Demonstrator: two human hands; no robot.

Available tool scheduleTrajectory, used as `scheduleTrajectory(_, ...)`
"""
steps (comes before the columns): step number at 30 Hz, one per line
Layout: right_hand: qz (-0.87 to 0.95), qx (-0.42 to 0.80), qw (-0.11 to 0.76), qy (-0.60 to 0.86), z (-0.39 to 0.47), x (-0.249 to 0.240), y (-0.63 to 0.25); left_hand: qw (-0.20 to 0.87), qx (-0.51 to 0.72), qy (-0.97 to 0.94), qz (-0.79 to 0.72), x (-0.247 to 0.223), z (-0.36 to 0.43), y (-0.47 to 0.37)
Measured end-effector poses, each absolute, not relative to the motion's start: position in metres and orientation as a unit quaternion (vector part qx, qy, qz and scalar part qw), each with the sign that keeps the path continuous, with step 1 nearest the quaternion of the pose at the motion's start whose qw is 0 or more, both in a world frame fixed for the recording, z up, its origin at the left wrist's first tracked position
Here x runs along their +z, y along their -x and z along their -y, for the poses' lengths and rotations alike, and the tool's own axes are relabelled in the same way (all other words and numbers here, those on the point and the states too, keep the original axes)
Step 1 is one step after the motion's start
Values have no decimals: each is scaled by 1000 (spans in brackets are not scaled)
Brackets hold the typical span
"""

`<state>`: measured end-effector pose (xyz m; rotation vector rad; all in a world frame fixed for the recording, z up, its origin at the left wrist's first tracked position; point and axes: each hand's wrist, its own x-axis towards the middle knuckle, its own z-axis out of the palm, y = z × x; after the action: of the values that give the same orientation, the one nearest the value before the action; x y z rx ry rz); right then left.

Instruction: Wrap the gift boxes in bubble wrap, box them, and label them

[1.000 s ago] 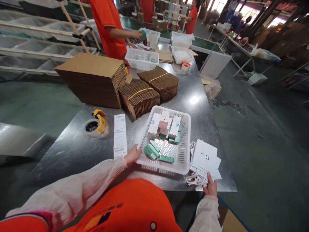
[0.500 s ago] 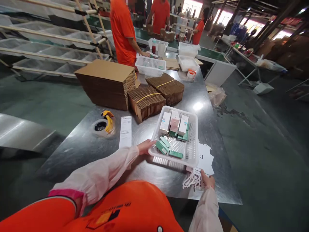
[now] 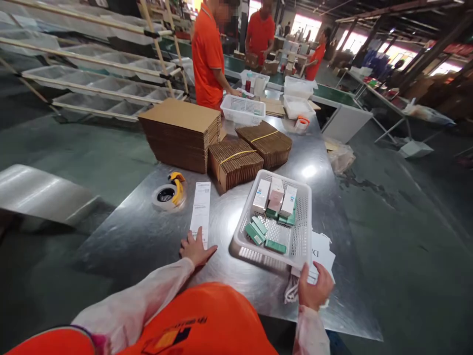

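My left hand lies with fingers spread on the lower end of a printed paper strip on the metal table. A white perforated basket holds white boxes, a pink box and several green boxes. At the basket's near right corner is my right hand, its thumb and forefinger apart around the corner and touching the rim. White bags with rope handles, partly hidden, lie beneath and beside that corner.
A tape dispenser sits left of the strip. Stacked flat cardboard and two banded cardboard bundles stand behind. Farther back, a person in orange reaches toward another basket. Racks with bins are at the left.
My left hand has let go of the basket's left side and moved left onto the paper strip. My right hand has moved from the bags' handles to the basket's corner.
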<state>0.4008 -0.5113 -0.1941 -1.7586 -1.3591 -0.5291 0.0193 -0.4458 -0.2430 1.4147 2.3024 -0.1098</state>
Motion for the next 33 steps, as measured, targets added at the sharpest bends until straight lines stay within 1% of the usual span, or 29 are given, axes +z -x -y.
scheduleTrajectory(2, 635, -142, 428, 628, 497, -189, -363, 214, -63, -499, -837, -245, 440, -29)
scheduleTrajectory(4, 693, -68, 417, 584, 486, -190, -331, 216, -75, -489, -842, -245, 435, -35)
scheduleTrajectory(6, 722, -12, 376, 581, 478, -197, -309, 216, -71, -490, -842, -244, 432, -37)
scheduleTrajectory(8, 737, 19, 304, 603, 473, -208, -298, 213, -56, -496, -840, -244, 431, -33)
scheduleTrajectory(10, 737, 19, 240, 631, 468, -219, -295, 205, -40, -501, -840, -243, 432, -28)
scheduleTrajectory(12, 726, -1, 209, 655, 464, -229, -295, 196, -28, -508, -838, -241, 434, -21)
scheduleTrajectory(16, 715, -35, 201, 669, 455, -242, -300, 207, -10, -519, -829, -234, 435, -12)
scheduleTrajectory(21, 711, -63, 191, 674, 438, -248, -303, 215, 67, -541, -810, -219, 436, -12)
scheduleTrajectory(27, 700, -74, 158, 693, 421, -231, -293, 250, 105, -603, -750, -196, 437, -8)
scheduleTrajectory(33, 698, -76, 143, 697, 423, -220, -287, 315, 160, -609, -710, -201, 443, -4)
